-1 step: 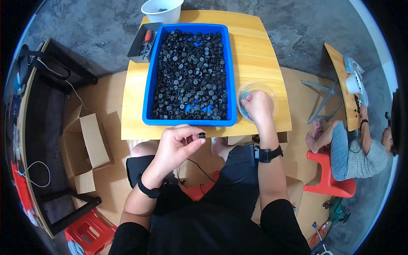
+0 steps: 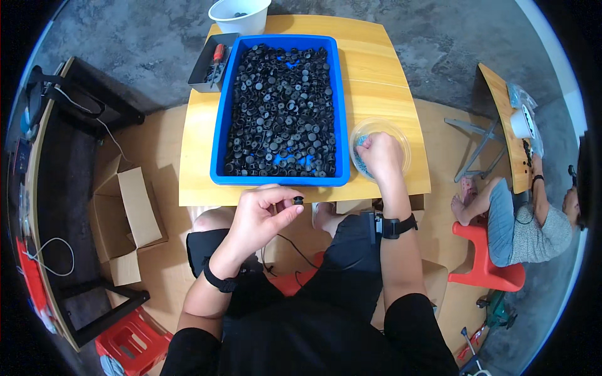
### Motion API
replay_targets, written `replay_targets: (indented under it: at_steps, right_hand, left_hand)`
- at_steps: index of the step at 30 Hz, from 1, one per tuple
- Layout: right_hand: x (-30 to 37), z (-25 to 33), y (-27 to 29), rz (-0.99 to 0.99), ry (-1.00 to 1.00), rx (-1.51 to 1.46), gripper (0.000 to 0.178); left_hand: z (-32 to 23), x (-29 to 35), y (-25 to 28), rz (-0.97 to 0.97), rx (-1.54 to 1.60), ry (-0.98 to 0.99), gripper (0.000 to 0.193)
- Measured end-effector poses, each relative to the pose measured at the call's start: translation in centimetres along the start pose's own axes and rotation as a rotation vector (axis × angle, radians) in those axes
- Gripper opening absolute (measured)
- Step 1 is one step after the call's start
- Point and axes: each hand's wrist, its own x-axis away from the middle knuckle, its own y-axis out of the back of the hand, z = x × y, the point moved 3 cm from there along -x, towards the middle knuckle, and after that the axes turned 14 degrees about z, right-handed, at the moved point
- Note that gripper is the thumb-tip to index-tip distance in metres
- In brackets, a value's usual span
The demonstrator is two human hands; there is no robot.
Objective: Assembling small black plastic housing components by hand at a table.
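Note:
Between the thumb and forefinger of my left hand (image 2: 258, 216) is a small black round plastic cap (image 2: 298, 200), held just off the table's near edge. My right hand (image 2: 381, 155) reaches into a clear round tub (image 2: 404, 139) on the right, its fingers curled together over small bluish-silver pieces (image 2: 360, 164) that look like screws. Whatever those fingers pinch is hidden. Beside the tub, a blue tray (image 2: 343, 125) is filled with loose black plastic caps (image 2: 282, 106).
The tray rests on a yellow wooden table (image 2: 370, 62). A grey box (image 2: 199, 74) with a red-handled screwdriver (image 2: 218, 54) and a white bowl (image 2: 241, 24) are at the back left. An open cardboard box (image 2: 113, 210) lies on the floor. Rightward, another person (image 2: 533, 232) sits at a second table.

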Motion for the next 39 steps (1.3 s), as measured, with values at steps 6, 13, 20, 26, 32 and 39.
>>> replay_targets:
  at_steps: [6,13,20,26,32,39]
  right_hand:
    - [-0.6,-1.8,-0.3,0.042,0.023,-0.191,0.012]
    - [-0.6,-2.2,-0.6,0.043,0.042,-0.050,0.014]
    - [-0.1,-3.1,0.4,0.019,0.040,-0.291,0.015]
    - [1.1,-3.2,1.5,0.007,0.109,-0.638,0.016]
    - [6.9,3.1,1.8,0.622,0.536,-1.679,0.005]
    - [12.3,8.3,2.2,0.669,0.698,-1.617,0.009]
  left_hand:
    - [0.3,0.4,-0.1,0.006,0.019,0.016,0.018]
    - [0.5,0.7,-0.1,0.026,0.030,0.050,0.017]
    - [1.1,1.1,-0.2,0.040,0.134,0.075,0.016]
    - [0.8,1.0,-0.3,0.053,0.164,0.069,0.017]
    - [-2.3,1.7,-0.2,0.011,0.107,-0.084,0.018]
    - [-5.5,3.4,0.6,-0.012,0.007,-0.277,0.016]
